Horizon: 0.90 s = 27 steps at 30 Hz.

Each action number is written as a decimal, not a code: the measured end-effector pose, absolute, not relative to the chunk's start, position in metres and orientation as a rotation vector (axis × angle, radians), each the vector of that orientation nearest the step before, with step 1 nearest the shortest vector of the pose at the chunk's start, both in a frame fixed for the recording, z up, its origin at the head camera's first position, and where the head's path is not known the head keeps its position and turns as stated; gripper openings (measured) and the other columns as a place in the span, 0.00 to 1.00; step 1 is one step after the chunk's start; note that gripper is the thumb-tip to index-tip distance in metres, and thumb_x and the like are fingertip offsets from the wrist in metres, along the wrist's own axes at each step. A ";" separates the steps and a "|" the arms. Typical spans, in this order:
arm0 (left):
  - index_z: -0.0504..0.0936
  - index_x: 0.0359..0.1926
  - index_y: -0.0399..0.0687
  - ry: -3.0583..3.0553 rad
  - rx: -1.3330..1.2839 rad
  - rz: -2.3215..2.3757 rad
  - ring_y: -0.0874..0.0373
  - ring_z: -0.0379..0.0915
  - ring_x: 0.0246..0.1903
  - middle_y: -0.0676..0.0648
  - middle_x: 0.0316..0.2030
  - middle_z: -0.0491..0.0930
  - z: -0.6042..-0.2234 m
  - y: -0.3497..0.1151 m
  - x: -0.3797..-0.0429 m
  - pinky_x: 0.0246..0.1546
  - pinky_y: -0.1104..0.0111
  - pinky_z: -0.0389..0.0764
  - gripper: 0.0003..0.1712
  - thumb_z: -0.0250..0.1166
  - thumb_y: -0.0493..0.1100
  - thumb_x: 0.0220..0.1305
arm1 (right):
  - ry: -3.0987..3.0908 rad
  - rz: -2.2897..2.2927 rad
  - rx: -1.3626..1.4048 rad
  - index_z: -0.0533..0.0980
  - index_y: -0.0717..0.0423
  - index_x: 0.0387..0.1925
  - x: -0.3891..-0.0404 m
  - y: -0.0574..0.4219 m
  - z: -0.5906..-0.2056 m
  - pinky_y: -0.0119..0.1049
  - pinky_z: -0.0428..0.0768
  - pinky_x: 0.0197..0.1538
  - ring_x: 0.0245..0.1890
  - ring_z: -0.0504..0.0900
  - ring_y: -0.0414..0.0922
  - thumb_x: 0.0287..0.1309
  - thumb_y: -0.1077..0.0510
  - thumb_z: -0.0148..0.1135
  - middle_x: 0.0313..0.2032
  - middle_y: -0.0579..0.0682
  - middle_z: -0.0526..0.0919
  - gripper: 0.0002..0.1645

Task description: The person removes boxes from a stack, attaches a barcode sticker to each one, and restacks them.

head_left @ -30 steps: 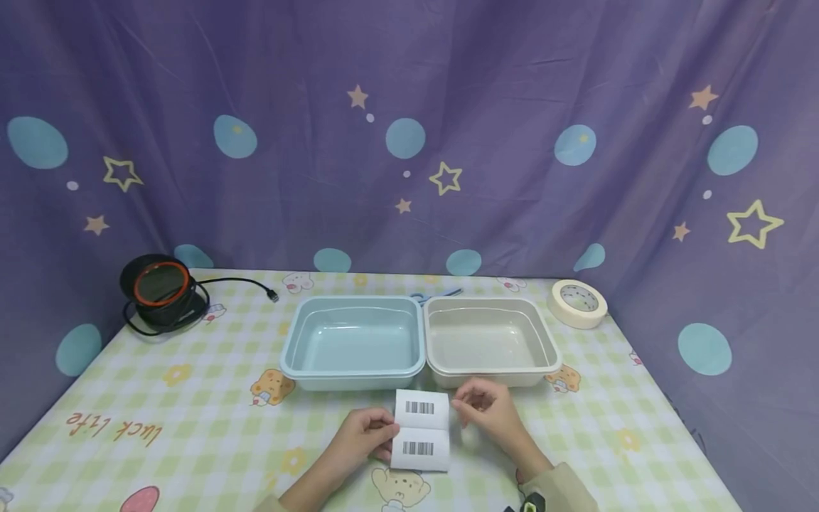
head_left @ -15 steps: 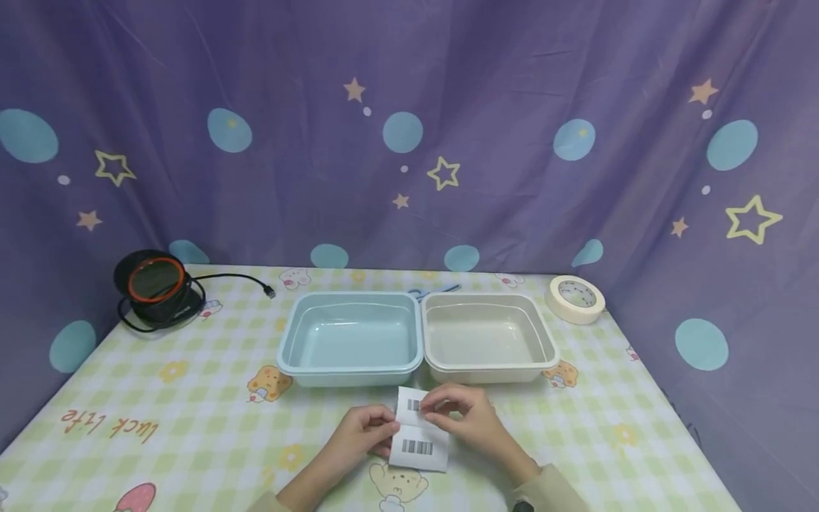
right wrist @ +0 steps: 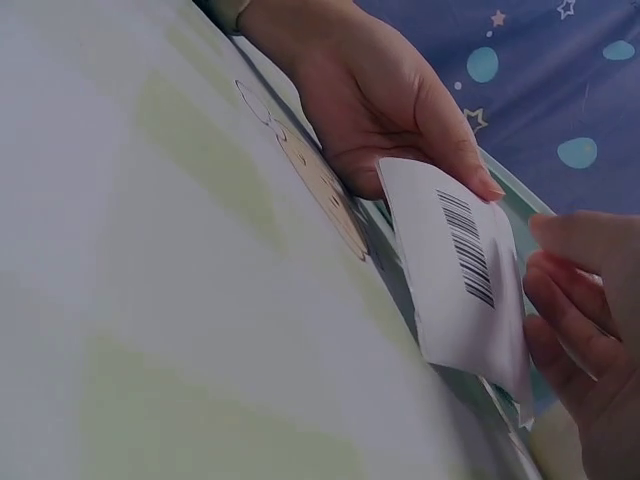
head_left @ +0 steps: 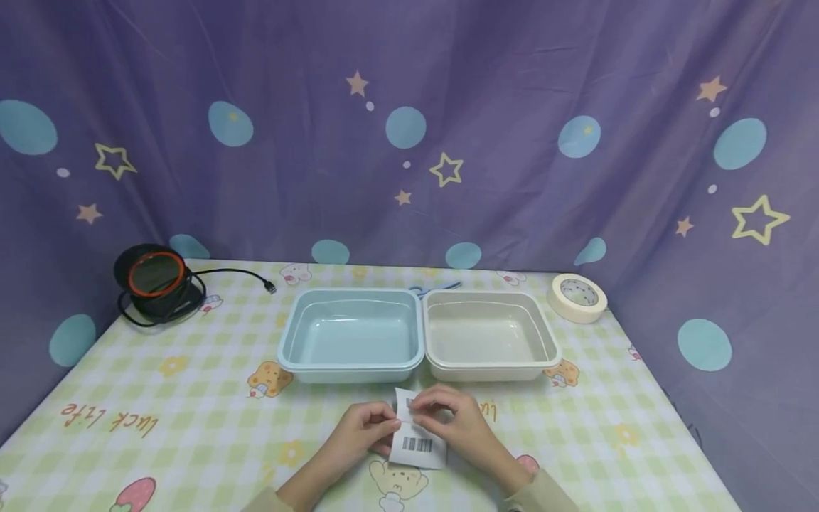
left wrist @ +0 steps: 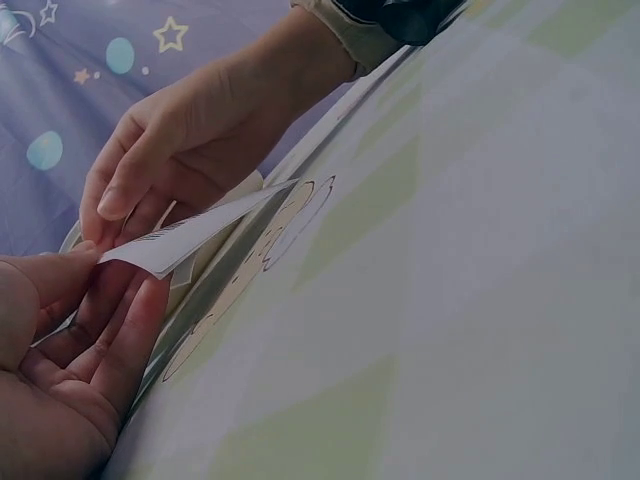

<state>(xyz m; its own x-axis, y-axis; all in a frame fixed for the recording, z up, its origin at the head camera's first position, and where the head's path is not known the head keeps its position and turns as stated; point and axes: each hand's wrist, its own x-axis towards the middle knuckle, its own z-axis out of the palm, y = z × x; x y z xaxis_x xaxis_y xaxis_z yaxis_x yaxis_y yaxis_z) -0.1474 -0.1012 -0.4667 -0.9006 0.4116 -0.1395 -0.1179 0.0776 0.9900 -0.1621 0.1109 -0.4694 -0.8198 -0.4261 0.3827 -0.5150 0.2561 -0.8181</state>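
A white sheet of barcode labels [head_left: 417, 446] is held just above the table near its front. My left hand [head_left: 361, 435] pinches the sheet's left edge near the crease between two labels; its thumb [left wrist: 62, 272] lies on the paper. My right hand [head_left: 457, 423] reaches over the upper label with bent fingers, covering most of that label's barcode. Its thumb and index fingertips [right wrist: 548, 232] are close together beside the bent sheet [right wrist: 455, 260]. Whether they grip the label is hidden. The lower barcode stays visible.
Behind the hands, a light blue basin [head_left: 352, 370] and a beige basin [head_left: 493, 370] stand side by side. Blue scissors [head_left: 441, 288] lie partly behind them. A roll of masking tape [head_left: 577, 299] is at back right, a black cabled device [head_left: 156, 284] at back left.
My right hand has moved left from beside the sheet onto the upper label, which now looks more bent. The left hand keeps its grip on the left edge.
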 end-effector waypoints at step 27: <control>0.75 0.41 0.24 2.000 0.445 1.834 0.67 0.79 0.32 0.39 0.37 0.82 -0.467 -0.100 -0.144 0.33 0.73 0.88 0.14 0.59 0.37 0.67 | -2.435 1.463 0.944 0.84 0.52 0.35 -0.161 0.102 -0.472 0.28 0.85 0.49 0.45 0.85 0.44 0.50 0.62 0.71 0.39 0.46 0.86 0.07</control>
